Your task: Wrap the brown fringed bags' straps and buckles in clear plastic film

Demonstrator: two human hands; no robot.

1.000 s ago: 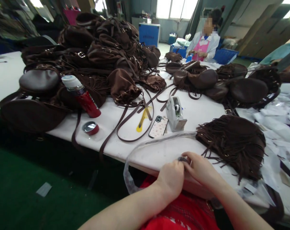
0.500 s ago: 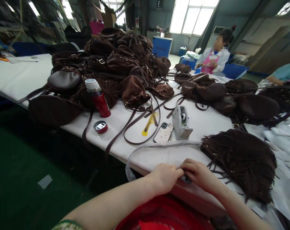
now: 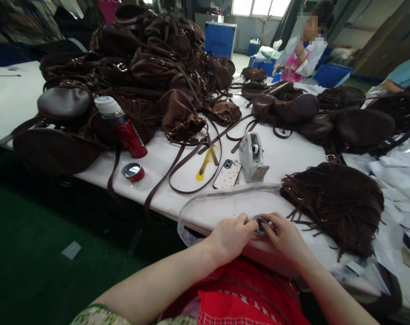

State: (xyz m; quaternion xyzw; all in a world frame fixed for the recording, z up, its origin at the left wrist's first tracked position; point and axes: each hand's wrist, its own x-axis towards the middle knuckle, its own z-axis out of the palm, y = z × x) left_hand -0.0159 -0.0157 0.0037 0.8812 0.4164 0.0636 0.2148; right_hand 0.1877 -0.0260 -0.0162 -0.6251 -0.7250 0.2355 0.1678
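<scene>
1. plastic-covered strap (image 3: 205,195): passes in front of the tape dispenser (image 3: 254,158), curves to its left and drops over the edge of the table (image 3: 293,151); a dark section is between the hands, its link to the rest hidden.
2. left hand (image 3: 235,235): in front of the dispenser, thumb and fingers pinched narrow on that section.
3. right hand (image 3: 286,234): facing it, fingertips bent close onto the same section.
4. phone (image 3: 227,174): just left of the dispenser, camera side up.
5. fringed bag (image 3: 337,203): right of the dispenser and nearer; the strap reaches its left edge.
6. yellow comb (image 3: 203,166): left of the dispenser, past the phone.
7. red bottle (image 3: 130,135): well left of the dispenser.
8. heap of brown bags (image 3: 154,58): behind the dispenser, to the left.
</scene>
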